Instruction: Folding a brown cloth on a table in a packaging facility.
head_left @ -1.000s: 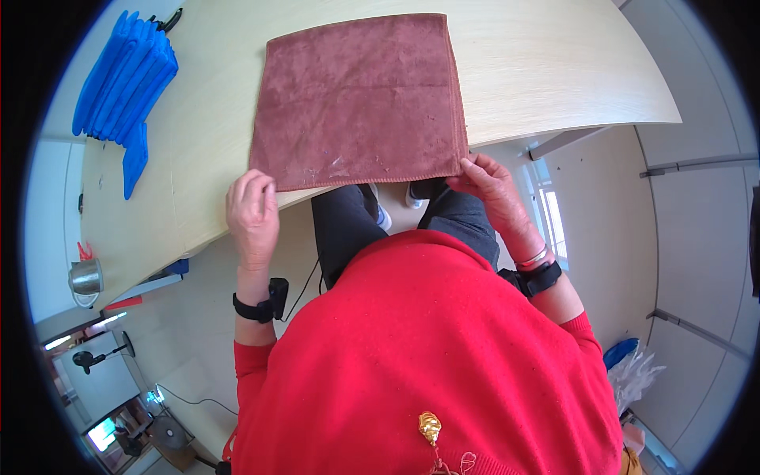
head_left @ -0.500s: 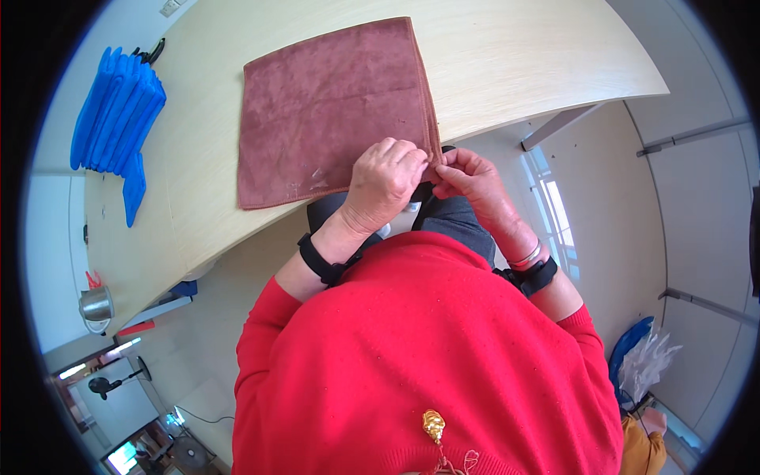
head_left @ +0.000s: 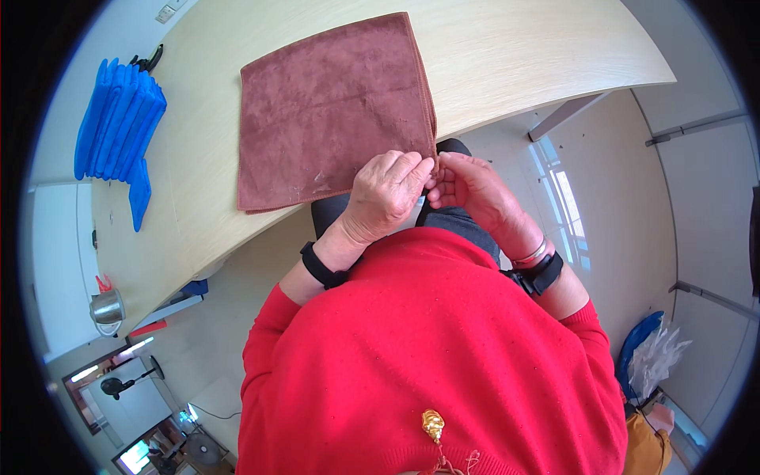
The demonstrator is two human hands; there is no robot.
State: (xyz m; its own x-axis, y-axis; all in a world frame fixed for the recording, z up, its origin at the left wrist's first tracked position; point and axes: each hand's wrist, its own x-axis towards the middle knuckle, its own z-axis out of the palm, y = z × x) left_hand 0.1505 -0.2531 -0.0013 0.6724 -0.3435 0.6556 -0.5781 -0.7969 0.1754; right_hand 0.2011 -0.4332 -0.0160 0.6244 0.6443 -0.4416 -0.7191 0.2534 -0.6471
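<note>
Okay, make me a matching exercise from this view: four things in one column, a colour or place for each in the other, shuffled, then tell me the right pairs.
Things:
1. large cloth
2. folded pile
3. round container
4. right hand

Colours and places:
A. silver-coloured, toward the lower left of the picture
B. at the near right corner of item 1
C. brownish red, spread in front of the person
D. bright blue, toward the upper left of the picture

Right pairs: 1-C, 2-D, 3-A, 4-B.

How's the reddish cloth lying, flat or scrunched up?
Mostly flat: the reddish-brown cloth lies smooth on the table, its outline nearly square.
</note>
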